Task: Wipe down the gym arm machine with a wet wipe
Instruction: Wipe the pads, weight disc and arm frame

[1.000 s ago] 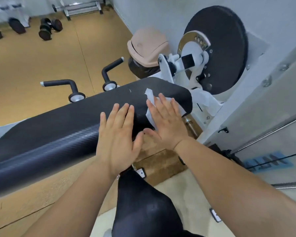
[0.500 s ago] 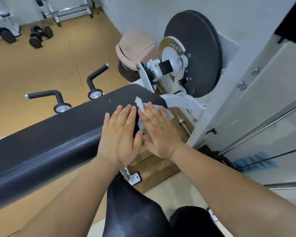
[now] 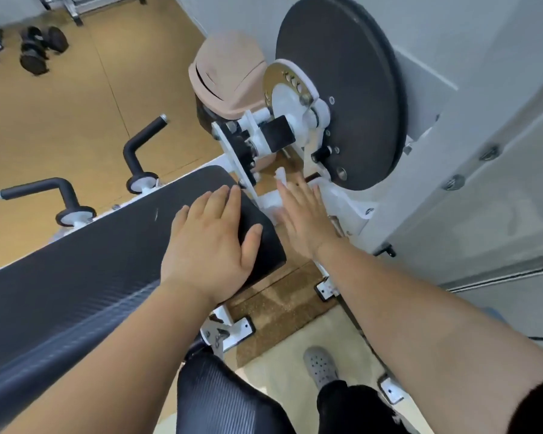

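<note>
A person leans over a gym arm machine, both forearms stretched forward from the near edge. The left hand (image 3: 212, 242) lies flat, palm down, fingers open and slightly spread, on the right end of the black pad (image 3: 85, 277). The right hand (image 3: 304, 217), also flat with fingers extended, presses a white wipe (image 3: 279, 178) against the white frame (image 3: 348, 205) just right of the pad, below the black disc (image 3: 351, 83); a corner of the wipe pokes out beyond the fingertips. Two black handles (image 3: 138, 148) stand on the pad's far side. A beige bin (image 3: 229, 73) sits beyond the frame, dumbbells (image 3: 41, 48) on the far floor.
</note>
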A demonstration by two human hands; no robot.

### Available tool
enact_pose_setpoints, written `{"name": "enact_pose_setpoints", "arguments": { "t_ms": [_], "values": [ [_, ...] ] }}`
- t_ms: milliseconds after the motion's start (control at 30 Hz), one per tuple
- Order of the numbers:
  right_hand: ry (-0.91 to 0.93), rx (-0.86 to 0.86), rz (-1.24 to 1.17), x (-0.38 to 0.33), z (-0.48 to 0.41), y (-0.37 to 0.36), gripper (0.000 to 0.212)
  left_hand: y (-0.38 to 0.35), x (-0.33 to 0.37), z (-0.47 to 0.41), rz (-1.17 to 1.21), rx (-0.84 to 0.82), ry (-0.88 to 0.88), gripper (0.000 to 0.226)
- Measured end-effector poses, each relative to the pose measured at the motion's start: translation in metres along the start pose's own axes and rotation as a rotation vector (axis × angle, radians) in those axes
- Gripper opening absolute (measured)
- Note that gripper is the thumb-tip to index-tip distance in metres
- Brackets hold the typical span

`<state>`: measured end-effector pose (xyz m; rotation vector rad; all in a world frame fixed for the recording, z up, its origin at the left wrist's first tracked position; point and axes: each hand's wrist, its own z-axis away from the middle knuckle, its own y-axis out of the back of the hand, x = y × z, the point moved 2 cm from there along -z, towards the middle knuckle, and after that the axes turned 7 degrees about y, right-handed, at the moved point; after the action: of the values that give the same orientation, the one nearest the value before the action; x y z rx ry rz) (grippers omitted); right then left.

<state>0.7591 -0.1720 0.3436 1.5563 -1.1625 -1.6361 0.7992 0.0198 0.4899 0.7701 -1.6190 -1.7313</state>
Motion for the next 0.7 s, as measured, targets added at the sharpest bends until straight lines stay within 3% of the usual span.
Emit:
{"name": "enact_pose_setpoints", "arguments": {
  "t_ms": [100, 200, 300, 367, 433, 533, 567, 700],
  "values": [
    [0.179, -0.028, 0.364, -0.012, -0.007, -0.029, 0.081, 0.001, 0.000, 0.001, 0.004, -0.009, 0.028, 0.080],
    [0.256, 0.085, 0.263, 0.000, -0.008, -0.023, 0.069, 0.002, 0.002, 0.001, -0.002, -0.015, 0.033, 0.079],
    [-0.136, 0.220, 0.074, 0.029, -0.006, -0.005, 0.067, 0.002, 0.002, 0.003, -0.005, -0.012, 0.033, 0.078],
    [-0.270, 0.285, 0.037, 0.027, -0.003, -0.012, 0.071, 0.002, 0.002, 0.003, -0.008, -0.010, 0.038, 0.077],
    [-0.152, 0.292, 0.060, 0.004, -0.005, -0.025, 0.074, 0.002, 0.003, 0.003, -0.003, -0.007, 0.040, 0.075],
    [0.175, 0.201, 0.170, -0.003, -0.004, -0.025, 0.078, 0.002, 0.003, 0.002, -0.008, -0.006, 0.038, 0.074],
    [0.172, 0.174, 0.185, 0.006, -0.005, -0.021, 0.077, 0.002, 0.003, 0.002, -0.009, -0.007, 0.039, 0.074],
    [-0.272, 0.266, 0.027, 0.037, 0.001, -0.019, 0.068, 0.002, 0.004, 0.002, -0.017, -0.011, 0.047, 0.073]
  ]
}}
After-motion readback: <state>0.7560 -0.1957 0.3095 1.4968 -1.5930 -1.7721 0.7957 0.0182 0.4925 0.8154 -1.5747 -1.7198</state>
